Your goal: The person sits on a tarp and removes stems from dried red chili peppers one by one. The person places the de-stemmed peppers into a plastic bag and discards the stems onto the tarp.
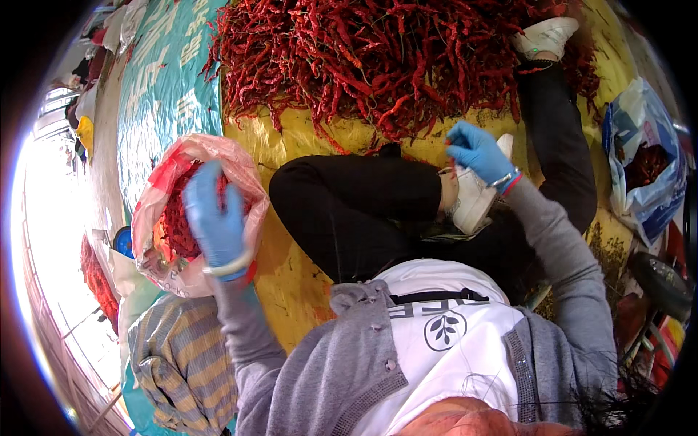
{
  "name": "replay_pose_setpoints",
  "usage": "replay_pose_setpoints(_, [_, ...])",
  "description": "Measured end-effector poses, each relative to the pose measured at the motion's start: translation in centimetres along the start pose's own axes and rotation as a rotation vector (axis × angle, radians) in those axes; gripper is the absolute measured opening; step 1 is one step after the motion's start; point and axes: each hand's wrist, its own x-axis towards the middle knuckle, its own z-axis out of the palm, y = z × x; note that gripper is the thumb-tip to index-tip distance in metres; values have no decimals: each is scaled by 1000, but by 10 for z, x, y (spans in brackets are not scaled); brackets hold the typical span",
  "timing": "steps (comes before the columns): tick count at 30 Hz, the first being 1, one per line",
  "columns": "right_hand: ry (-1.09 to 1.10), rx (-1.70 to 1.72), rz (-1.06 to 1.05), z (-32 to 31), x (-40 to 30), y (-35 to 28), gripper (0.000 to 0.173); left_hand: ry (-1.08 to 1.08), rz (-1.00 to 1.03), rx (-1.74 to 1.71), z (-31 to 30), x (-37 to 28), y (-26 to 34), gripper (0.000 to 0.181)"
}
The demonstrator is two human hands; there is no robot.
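Note:
A wide heap of dried red chili peppers [354, 65] lies before me on a yellow plastic sheet [289, 272]. My left hand [215, 218], in a blue glove and slightly blurred, is over the mouth of a pink and white plastic bag [248, 163] that contains red chilies [180, 223]; whether it touches any of them cannot be told. My right hand [477, 150], also blue-gloved, is above my white shoe [474, 201] near the heap's lower edge. Its fingers are curled, with small bits of red chili showing at the fingertips.
My other white shoe [545, 38] rests against the heap. A blue and white plastic bag [643, 158] with dark red contents stands at the right, above a black wheel [662, 283]. Striped cloth [185, 354] lies at lower left, and a printed teal sheet [169, 82] spreads at upper left.

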Motion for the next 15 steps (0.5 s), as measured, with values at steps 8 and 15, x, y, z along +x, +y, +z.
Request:
replay_pose_setpoints(8, [183, -193, -168, 92, -30, -17, 11, -492, -307, -1308, 161, -41, 147, 24])
replay_pose_setpoints(15, [252, 67, -38, 112, -57, -21, 7, -386, -435, -1137, 180, -68, 150, 14])
